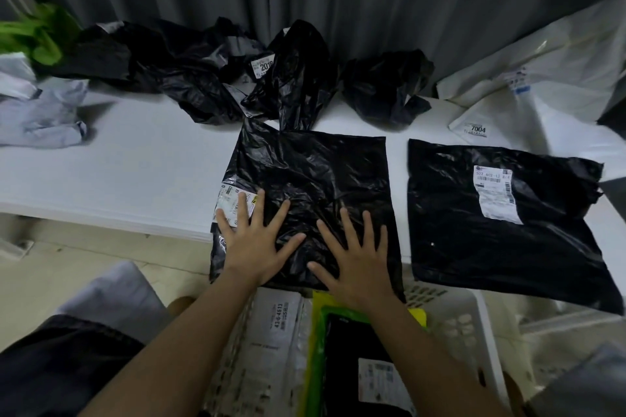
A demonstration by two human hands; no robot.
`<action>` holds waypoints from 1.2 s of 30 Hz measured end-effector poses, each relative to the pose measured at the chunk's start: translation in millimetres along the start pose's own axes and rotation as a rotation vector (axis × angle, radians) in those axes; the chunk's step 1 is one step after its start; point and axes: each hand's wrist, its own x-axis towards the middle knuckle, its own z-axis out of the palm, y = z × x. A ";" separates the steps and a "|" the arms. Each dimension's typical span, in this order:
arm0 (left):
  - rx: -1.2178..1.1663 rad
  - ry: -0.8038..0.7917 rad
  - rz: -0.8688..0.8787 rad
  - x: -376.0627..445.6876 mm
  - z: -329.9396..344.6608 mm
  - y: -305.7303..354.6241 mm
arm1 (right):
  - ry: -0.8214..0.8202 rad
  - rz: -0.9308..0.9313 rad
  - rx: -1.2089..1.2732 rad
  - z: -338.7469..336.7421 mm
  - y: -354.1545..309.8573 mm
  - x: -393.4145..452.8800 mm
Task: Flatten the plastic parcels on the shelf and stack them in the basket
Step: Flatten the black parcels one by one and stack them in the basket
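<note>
A black plastic parcel (315, 176) lies spread flat on the white shelf (135, 173), its near edge hanging over the front. My left hand (255, 240) presses on its left part with fingers splayed, touching a white label. My right hand (355, 257) lies flat on the parcel beside it, fingers spread. A second flattened black parcel (491, 223) with a white label lies to the right. Below the shelf stands a white basket (474, 325) holding a white parcel (274, 332), a yellow-green one and a black one (349, 342).
Crumpled black parcels (210, 78) (386, 85) lie along the back of the shelf by a grey curtain. Grey-white crumpled bags (40, 115) and a green one (40, 34) sit at the left. Large white parcels (542, 85) rest at the right.
</note>
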 end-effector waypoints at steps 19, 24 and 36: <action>0.237 -0.127 0.096 -49.4 -44.8 -24.7 | 0.067 -0.111 -0.184 -34.2 10.8 -25.7; 0.288 -0.137 0.127 -51.2 -63.0 -43.7 | -0.084 -0.191 -0.270 -49.0 15.8 -34.1; -0.123 -0.429 0.106 -28.1 -75.1 -21.6 | -0.111 -0.101 0.175 -70.5 10.6 -18.7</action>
